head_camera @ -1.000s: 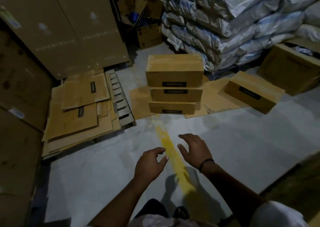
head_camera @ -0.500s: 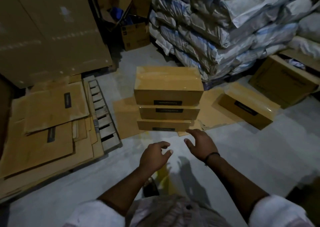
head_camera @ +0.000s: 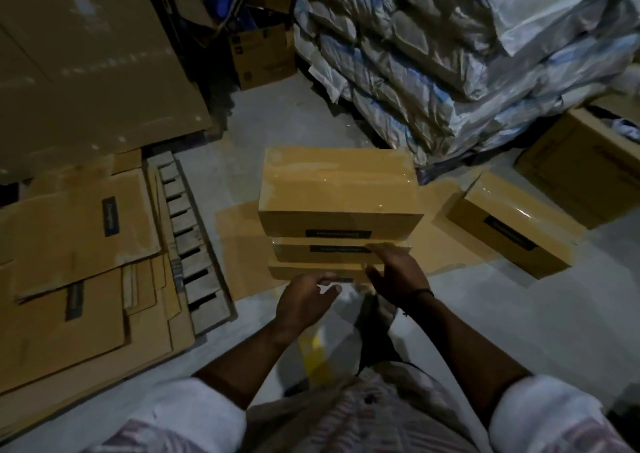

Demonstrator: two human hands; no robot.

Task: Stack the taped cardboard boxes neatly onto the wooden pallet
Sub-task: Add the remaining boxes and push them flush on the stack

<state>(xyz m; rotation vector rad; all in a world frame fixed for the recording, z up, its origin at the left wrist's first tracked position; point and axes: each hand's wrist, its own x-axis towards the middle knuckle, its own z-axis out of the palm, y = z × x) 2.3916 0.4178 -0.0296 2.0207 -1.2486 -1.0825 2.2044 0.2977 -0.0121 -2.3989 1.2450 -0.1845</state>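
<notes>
Far left: leaning cardboard sheets (head_camera: 86, 71) stand upright against the back.

Below them, flattened cartons (head_camera: 79, 244) lie in loose layers and cover most of the wooden pallet (head_camera: 192, 244). Only the pallet's right strip of slats is bare. No taped box on it.

Back centre: small carton (head_camera: 263, 54), flaps open, contents too dark to read.

Centre floor: flat cardboard sheet (head_camera: 239, 241) with the stack of three taped boxes (head_camera: 339, 210) on it, just right of the pallet and not touching it.
- top box (head_camera: 339, 182): glossy tape across the lid, dark label on the front face, overhangs the one under it
- middle box (head_camera: 294, 253): label on the front, mostly covered
- bottom box (head_camera: 287, 270): only a thin front strip shows

My left hand (head_camera: 304, 305) is low in front of the bottom box, fingers loosely curled, holding nothing. Can't tell if the fingertips touch the box.

Yellow floor stripe (head_camera: 317, 352) shows between my forearms.

My right hand (head_camera: 398, 276), wristband (head_camera: 420, 293) on the wrist, is spread with the thumb apart. Its fingers are at the right front of the middle box. No grip on anything; contact unclear.

Right of the stack: lone taped box (head_camera: 502, 210) on the floor, angled, near the stack but apart from it.

Far right: open carton (head_camera: 571, 161). Behind it, sacks (head_camera: 433, 54) piled high.
</notes>
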